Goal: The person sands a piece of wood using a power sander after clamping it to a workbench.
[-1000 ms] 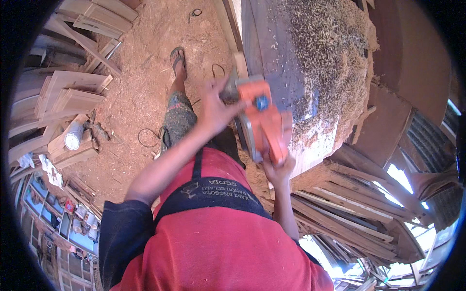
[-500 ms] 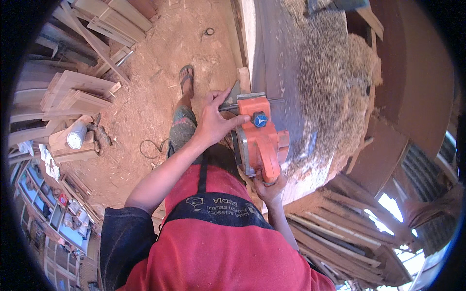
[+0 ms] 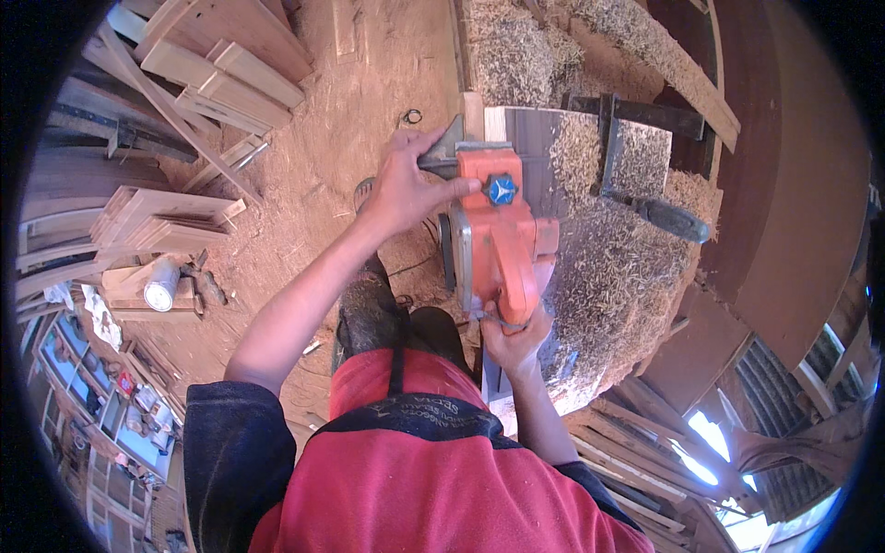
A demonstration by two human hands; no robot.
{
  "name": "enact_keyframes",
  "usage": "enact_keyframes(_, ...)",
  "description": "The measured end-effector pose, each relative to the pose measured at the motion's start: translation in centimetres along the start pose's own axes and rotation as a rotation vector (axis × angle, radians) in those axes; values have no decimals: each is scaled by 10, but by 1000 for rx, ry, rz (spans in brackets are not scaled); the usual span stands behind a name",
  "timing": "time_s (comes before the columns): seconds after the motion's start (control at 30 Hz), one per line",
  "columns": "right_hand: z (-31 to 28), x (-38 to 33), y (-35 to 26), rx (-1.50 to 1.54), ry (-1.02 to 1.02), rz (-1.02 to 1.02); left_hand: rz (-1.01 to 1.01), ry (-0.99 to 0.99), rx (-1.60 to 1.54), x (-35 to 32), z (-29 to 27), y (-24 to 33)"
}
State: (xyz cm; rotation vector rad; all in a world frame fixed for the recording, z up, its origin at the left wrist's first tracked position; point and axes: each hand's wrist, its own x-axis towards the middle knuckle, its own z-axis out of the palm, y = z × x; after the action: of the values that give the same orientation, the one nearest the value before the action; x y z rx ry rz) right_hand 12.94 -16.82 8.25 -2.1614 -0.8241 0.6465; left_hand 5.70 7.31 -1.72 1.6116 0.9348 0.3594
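Note:
An orange electric planer [image 3: 498, 235] rests on a wooden board [image 3: 530, 138] on a workbench buried in wood shavings. My left hand [image 3: 406, 184] presses on the planer's front, by its blue knob [image 3: 501, 189]. The rear handle sits in the grip of my right hand [image 3: 514, 339], low in the picture, just above my red shirt. The planer's base is hidden by its own body.
A dark clamp [image 3: 636, 147] lies across the board beyond the planer. Shavings [image 3: 608, 276] pile up on the bench to the right. Stacked wooden frames and planks [image 3: 175, 92] stand on the sawdust floor to the left, with a small cylindrical can [image 3: 161, 286] on a block.
The planer has slid forward along the board, away from my body, with both hands staying on it. The clamp has come into view ahead.

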Motion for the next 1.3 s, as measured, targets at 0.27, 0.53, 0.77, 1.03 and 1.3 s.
enact_keyframes(0.27, 16, 100, -36, -24, 43, -136, 16, -95, -108, 99, -40, 18)
enact_keyframes(0.53, 26, 177, -76, -29, 172, -339, 103, -139, -286, 178, -88, 55)
enact_keyframes(0.77, -13, -32, -27, -209, 140, -229, 98, 95, 18, -44, 0, 7)
enact_keyframes(1.03, -57, -260, 67, -230, 83, 143, -84, -46, 24, -260, 90, -5)
enact_keyframes(1.3, -33, -155, 38, -137, 58, 79, -101, -49, -44, -155, 55, 4)
